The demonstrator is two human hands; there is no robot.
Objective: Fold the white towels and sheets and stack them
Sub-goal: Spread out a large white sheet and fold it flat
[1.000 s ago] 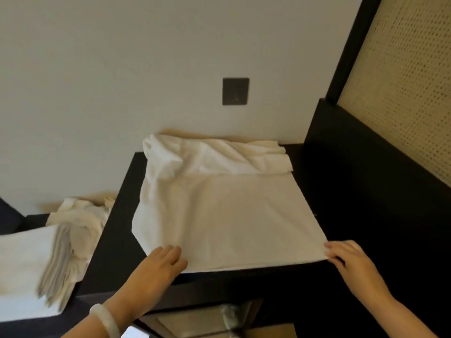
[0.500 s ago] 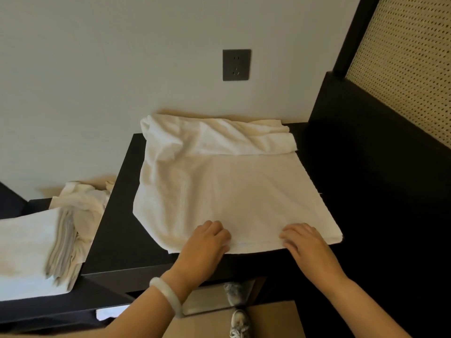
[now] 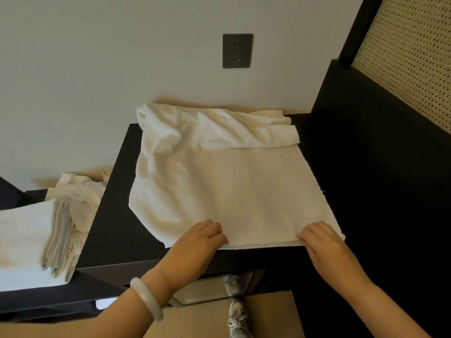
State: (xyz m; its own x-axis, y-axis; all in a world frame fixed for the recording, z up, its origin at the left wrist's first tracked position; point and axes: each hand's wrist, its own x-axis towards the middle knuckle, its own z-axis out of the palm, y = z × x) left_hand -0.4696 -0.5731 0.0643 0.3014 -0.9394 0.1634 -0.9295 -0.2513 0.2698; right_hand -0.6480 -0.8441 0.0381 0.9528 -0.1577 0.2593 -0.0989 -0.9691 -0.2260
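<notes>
Left hand (image 3: 202, 240) and right hand (image 3: 322, 242) are pinching the towel (image 3: 231, 186) at its near hem, far end bunching beyond them, folded stack (image 3: 24, 240) lying leftward.

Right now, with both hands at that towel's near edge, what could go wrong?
The towel lies bunched at its far end, so folding now may trap creases. The left hand sits inward of the near-left corner, which might droop and skew the edges. The right hand is at the front edge of the table, where cloth could slip off.
</notes>
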